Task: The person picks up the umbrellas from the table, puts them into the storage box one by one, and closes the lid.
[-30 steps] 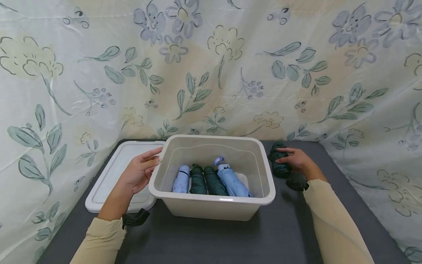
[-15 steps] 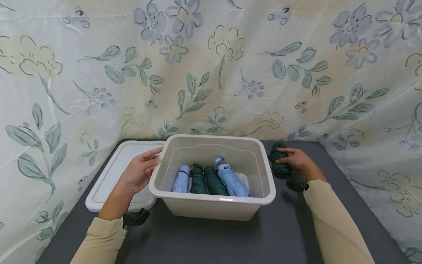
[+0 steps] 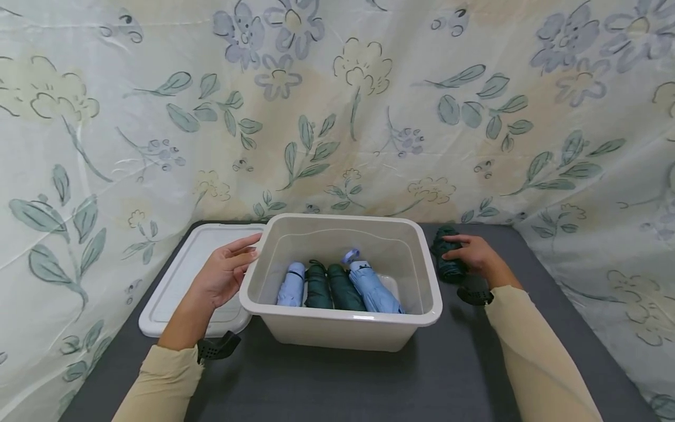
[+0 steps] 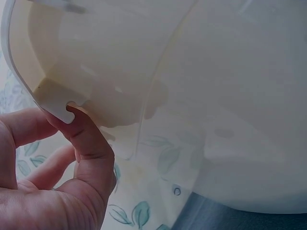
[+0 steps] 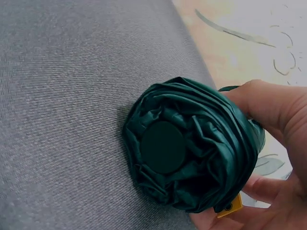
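Note:
A cream plastic storage bin [image 3: 337, 334] stands mid-table in the head view. My left hand [image 3: 224, 278] pinches its left rim between thumb and fingers; the left wrist view shows the fingers at a notched corner of the rim [image 4: 60, 103]. Inside lie folded umbrellas side by side: a light blue one [image 3: 291, 285], two dark green ones [image 3: 319, 286] and a blue one with a strap [image 3: 375, 288]. To the bin's right, my right hand [image 3: 477, 258] grips another dark green folded umbrella [image 5: 192, 143] on the table. A small yellow tag [image 5: 230, 207] shows beneath its folds.
A white lid [image 3: 176, 287] lies flat left of the bin, partly behind my left hand. The dark grey table [image 3: 337, 387] ends at a floral curtain [image 3: 337, 117] that hangs behind and along both sides.

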A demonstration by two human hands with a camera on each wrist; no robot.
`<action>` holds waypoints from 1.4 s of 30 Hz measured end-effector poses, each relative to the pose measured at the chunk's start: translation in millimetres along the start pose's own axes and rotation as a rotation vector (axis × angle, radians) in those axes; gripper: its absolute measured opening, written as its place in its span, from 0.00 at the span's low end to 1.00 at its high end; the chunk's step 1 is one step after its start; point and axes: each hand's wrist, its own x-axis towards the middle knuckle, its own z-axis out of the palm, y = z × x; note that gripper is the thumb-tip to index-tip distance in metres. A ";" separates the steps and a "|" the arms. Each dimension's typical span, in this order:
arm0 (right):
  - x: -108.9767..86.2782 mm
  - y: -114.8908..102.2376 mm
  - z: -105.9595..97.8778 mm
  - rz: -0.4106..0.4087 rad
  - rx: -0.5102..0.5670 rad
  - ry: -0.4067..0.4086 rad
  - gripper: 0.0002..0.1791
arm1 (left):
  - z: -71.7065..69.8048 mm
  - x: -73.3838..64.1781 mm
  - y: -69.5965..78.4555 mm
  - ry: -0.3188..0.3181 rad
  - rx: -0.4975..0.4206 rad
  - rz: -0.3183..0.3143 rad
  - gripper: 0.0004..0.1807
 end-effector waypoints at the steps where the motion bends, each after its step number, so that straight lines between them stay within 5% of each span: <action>1: -0.3 -0.3 -0.1 0.003 -0.008 0.005 0.42 | 0.3 0.2 0.1 0.000 0.002 0.000 0.30; 11: -10.2 -4.0 4.1 -0.006 -0.134 0.077 0.40 | 0.4 0.9 -0.4 0.016 0.019 -0.010 0.32; 24: -17.7 4.0 21.3 -0.018 -0.137 0.213 0.39 | -1.2 -1.6 0.3 0.025 0.036 -0.008 0.33; 35: -36.9 5.4 26.0 -0.091 -0.005 0.110 0.41 | -2.7 -4.6 2.0 0.016 0.012 -0.006 0.34; 42: -46.1 11.0 29.1 -0.110 0.089 0.118 0.43 | -3.4 -4.3 2.9 0.025 0.027 -0.014 0.34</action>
